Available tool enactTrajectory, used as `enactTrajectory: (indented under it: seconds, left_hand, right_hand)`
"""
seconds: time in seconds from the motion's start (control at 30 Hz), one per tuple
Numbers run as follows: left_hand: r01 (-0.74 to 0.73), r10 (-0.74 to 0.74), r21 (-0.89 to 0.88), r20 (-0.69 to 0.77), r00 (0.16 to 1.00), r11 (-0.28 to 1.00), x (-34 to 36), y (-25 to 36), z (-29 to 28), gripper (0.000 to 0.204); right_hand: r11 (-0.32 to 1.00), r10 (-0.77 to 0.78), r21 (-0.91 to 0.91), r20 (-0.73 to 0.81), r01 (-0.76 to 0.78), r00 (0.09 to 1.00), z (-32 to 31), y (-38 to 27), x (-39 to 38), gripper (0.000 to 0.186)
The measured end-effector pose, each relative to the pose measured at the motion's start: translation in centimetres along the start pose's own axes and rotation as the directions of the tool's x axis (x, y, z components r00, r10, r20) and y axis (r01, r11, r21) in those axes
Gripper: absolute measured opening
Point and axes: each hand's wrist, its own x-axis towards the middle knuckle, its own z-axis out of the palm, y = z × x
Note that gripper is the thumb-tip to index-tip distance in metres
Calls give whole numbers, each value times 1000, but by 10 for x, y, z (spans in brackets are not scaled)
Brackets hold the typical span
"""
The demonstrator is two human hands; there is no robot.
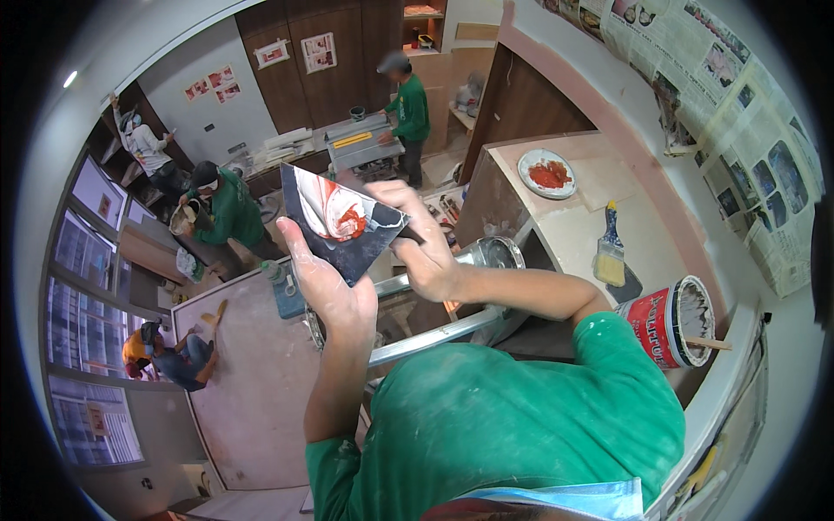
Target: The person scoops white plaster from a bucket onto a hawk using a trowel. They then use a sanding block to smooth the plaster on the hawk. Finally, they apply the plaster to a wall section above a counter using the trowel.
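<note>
Left hand (333, 286) clasps the dark plate (352, 257) — likely light, stiff, slick where paste (334, 211) lies, best held by bare edges — right hand (426, 247) curls at its corner, grip unclear

The flat dark-grey board (347, 262) looks smooth and matt, the smeared white-and-red paste (334, 211) creamy and glossy. The silvery ladder-like frame (439, 337) is shiny metal; the green short-sleeved cloth shirt (521, 408), matt and dusty. The printed newspaper sheets (725, 82) are creased paper; the pale counter (569, 227) looks matt.
</note>
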Motion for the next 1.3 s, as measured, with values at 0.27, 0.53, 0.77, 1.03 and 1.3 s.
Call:
enactTrajectory:
  seconds: [0.27, 0.53, 0.77, 1.03, 1.3]
  left_hand:
    - [-493, 507, 178, -39, 861, 852, 14, 22, -3, 76]
    - [-636, 733, 456, -55, 678, 622, 7, 6, 1, 86]
    - [-576, 732, 555, -91, 675, 600, 5, -1, -1, 87]
    - [-462, 706, 779, 36, 707, 423, 4, -11, -10, 77]
    - [-576, 301, 801, 516, 802, 164, -6, -14, -20, 60]
  right_hand:
    - [765, 522, 559, -246, -320, 817, -46, -29, 3, 41]
    - [809, 518, 460, -266, -365, 813, -22, -22, 12, 37]
    - [807, 524, 461, -272, -368, 807, -21, -13, 8, 38]
    - [809, 542, 443, -305, -387, 783, -26, -6, 2, 38]
    - [727, 584, 597, -276, -340, 763, -26, -23, 8, 32]
